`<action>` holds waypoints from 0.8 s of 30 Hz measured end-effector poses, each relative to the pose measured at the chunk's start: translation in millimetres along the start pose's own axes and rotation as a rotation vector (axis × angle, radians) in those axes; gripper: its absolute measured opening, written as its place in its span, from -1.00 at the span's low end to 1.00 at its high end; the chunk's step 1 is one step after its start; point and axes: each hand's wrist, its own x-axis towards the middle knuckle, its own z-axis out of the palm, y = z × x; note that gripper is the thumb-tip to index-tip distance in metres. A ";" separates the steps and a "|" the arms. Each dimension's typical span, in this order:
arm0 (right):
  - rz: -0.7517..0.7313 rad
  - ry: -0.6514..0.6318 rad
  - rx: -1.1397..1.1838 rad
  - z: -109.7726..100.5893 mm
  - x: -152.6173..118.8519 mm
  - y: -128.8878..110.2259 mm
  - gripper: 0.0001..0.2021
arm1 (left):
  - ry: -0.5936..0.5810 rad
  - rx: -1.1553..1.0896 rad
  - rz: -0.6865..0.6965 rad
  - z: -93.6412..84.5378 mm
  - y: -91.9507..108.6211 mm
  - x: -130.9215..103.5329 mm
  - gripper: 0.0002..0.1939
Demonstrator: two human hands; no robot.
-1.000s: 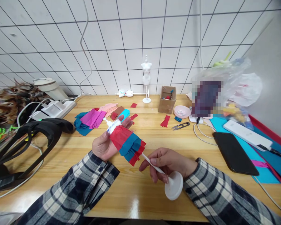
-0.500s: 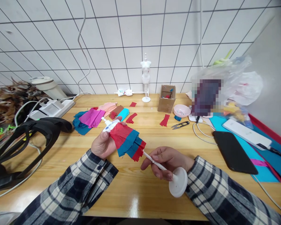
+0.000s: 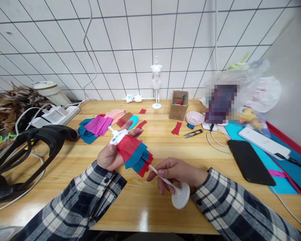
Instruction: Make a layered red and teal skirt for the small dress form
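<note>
A small white dress-form mannequin (image 3: 118, 136) lies tilted across my left hand (image 3: 108, 156), its neck toward the upper left. The thumb is at its near side and the other fingers stretch out beneath and behind it. From its waist spreads a layered skirt (image 3: 129, 147) of red and blue crepe-like pieces. Below the skirt, my right hand (image 3: 182, 171) pinches the thin white rod of the stand, near the round white base (image 3: 181, 196). Part of the left fingers is hidden behind the skirt.
Behind are a second mannequin (image 3: 156, 78), a cardboard box (image 3: 178, 112) and a pink bowl (image 3: 195, 118) of beads. Thread snips (image 3: 193, 133) lie beside red scraps (image 3: 176, 128). Coloured pieces (image 3: 97, 126) are at left, near a black headset (image 3: 52, 140); a phone (image 3: 251, 162) is at right.
The mannequin's base has swung left and slightly down, together with my right hand. My left fingers have opened out more behind the mannequin. The things on the table stay put.
</note>
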 end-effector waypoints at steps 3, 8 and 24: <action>-0.001 -0.042 0.072 -5.4 -2.0 1.9 -0.54 | 0.057 -0.030 0.053 0.9 -2.4 0.2 -0.22; 0.050 -0.053 0.061 -9.5 -1.8 3.7 -0.56 | 0.083 -0.007 0.053 3.1 -2.6 0.9 -0.53; -0.029 0.013 0.123 -10.4 0.1 2.9 -0.55 | 0.048 0.023 -0.022 6.1 -1.7 -0.4 -0.18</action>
